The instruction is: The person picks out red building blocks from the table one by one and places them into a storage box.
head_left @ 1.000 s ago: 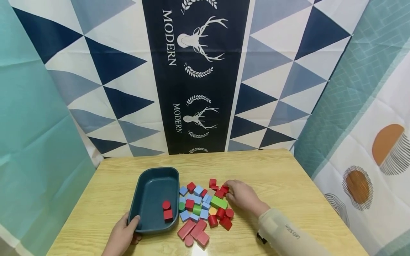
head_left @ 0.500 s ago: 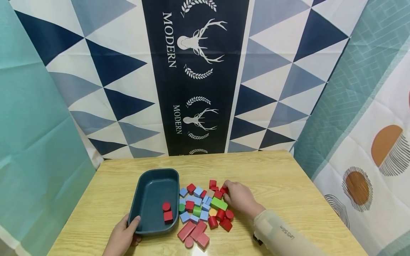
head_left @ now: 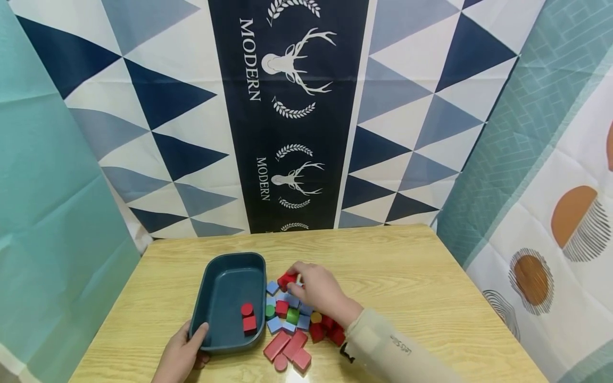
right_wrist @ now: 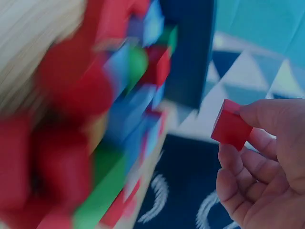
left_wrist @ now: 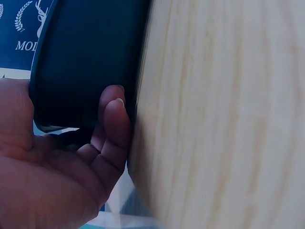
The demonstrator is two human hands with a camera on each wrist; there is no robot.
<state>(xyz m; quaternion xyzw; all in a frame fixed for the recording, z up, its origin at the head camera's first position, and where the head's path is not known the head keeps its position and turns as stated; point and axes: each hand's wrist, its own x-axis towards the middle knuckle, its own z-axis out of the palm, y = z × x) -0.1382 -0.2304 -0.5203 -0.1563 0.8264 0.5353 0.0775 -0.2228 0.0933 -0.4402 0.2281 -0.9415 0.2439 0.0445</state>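
Observation:
My right hand (head_left: 322,290) pinches a red cube block (right_wrist: 232,125) between thumb and fingers, above the left part of the block pile. In the right wrist view the cube is held off the table. My left hand (head_left: 181,351) grips the near left corner of a dark teal tray (head_left: 227,290), thumb over the rim and fingers curled beneath, as the left wrist view shows. Inside the tray, near its right wall, are a red cylinder (head_left: 247,309) and a red block (head_left: 249,325). My right hand and sleeve hide part of the pile.
Right of the tray lie loose wooden blocks: blue ones (head_left: 275,325), a green block (head_left: 292,316), a green cylinder (head_left: 270,311), a yellow piece (head_left: 316,317) and pink blocks (head_left: 276,346). All rest on a wooden table (head_left: 392,266) before a patterned curtain (head_left: 297,117).
My right hand has picked up a red cube at the pile's far right side and carried it left toward the tray. My left hand keeps its grip on the tray.

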